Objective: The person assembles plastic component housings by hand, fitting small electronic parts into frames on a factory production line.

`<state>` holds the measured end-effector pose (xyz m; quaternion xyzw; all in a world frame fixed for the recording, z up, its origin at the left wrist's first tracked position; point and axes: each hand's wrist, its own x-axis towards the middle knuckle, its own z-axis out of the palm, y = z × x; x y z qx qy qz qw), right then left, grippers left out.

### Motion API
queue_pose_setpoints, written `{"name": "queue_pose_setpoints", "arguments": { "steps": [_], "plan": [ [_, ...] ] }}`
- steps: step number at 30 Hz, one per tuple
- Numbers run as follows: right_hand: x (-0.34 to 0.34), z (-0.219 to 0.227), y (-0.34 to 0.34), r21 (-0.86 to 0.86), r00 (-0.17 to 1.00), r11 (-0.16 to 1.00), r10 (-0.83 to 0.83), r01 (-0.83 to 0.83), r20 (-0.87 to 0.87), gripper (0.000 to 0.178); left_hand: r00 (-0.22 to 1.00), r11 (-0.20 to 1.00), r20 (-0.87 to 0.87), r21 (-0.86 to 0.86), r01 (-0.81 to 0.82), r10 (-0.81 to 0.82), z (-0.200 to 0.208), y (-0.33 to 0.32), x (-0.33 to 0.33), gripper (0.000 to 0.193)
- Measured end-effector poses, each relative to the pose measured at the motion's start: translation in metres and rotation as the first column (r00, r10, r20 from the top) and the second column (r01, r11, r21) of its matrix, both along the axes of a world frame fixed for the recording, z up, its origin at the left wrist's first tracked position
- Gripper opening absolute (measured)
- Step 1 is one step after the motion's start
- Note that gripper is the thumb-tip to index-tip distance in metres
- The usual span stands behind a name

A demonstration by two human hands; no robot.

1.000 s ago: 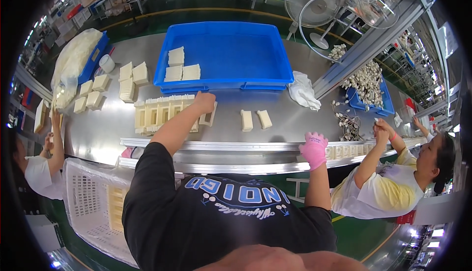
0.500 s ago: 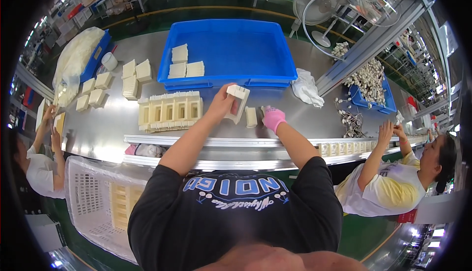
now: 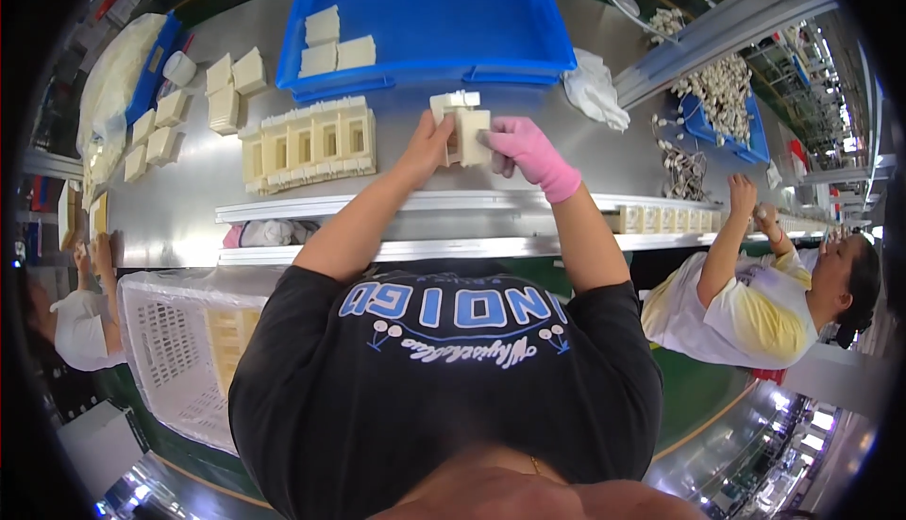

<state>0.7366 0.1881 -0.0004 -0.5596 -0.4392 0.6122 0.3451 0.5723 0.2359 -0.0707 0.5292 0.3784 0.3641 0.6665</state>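
My bare left hand (image 3: 427,147) grips a cream plastic housing (image 3: 455,101) above the metal table, just in front of the large blue tray. A pink glove covers my right hand (image 3: 536,158), its fingertips pinching the right edge of a cream rectangular block (image 3: 476,137). The block is against the housing's right side and hides part of it; whether it sits inside cannot be made out. To the left of my hands stands a row of similar cream housings (image 3: 310,145) set side by side.
Stacks of cream pieces (image 3: 338,53) lie in the blue tray (image 3: 434,72), with more stacks (image 3: 224,108) left of it. A white cloth (image 3: 596,91) and a blue bin (image 3: 703,124) of small white parts are right. Metal rails (image 3: 406,246) edge the table; co-workers sit either side.
My right hand has lifted the cream block off the table and brought it left against the housing. My left hand still holds the housing, now turned more upright. The view has tilted down.
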Motion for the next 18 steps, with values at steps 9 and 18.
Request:
{"name": "queue_pose_setpoints", "arguments": {
  "steps": [9,18],
  "plan": [
    [-0.049,-0.034,-0.018,0.565,0.768,0.825,-0.344,-0.027,0.54,0.042,0.993,0.99,0.119,0.138,-0.014,-0.003,-0.007,-0.008,0.0,0.032],
    [-0.05,-0.037,-0.02,0.743,0.727,0.666,-0.48,-0.062,0.49,0.047,0.989,0.995,0.147,0.103,-0.016,0.0,0.003,-0.01,0.003,0.034]
  ]
}}
